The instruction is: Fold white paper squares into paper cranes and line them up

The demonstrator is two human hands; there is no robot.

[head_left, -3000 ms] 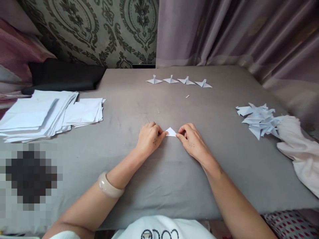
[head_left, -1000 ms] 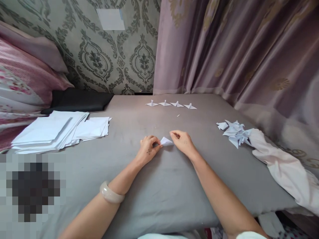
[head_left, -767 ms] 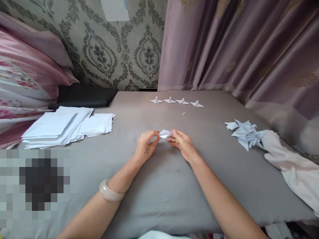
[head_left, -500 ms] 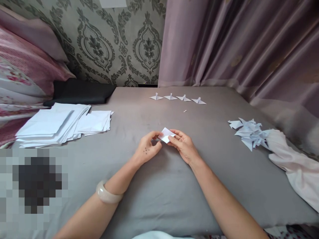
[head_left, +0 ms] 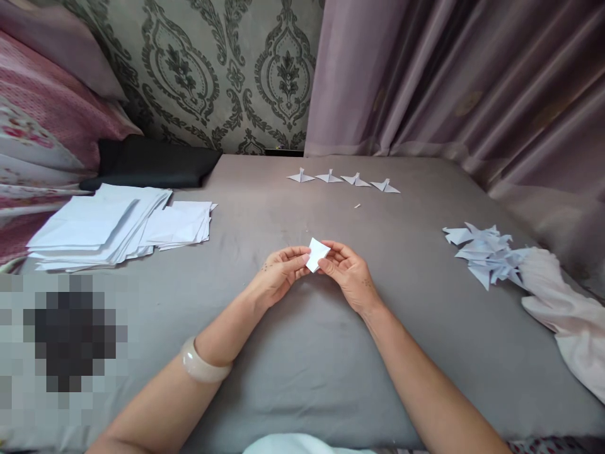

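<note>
A small folded piece of white paper, diamond-shaped, is held up between both hands over the middle of the grey cloth. My left hand pinches its left corner between thumb and fingers. My right hand grips the right side, with the thumb on the front face and the fingers behind. Parts of the paper's lower right edge are hidden by the right thumb. Beyond the hands stands a row of several folded paper cranes.
Stacks of white paper sheets and smaller squares lie at left, before a folded black cloth. A heap of folded paper cranes sits at right beside a pale cloth. A small paper scrap lies near the row.
My left thumb has closed onto the paper's left corner, where the hand was looser before. The paper has turned to stand more upright. The view has tipped slightly downward.
</note>
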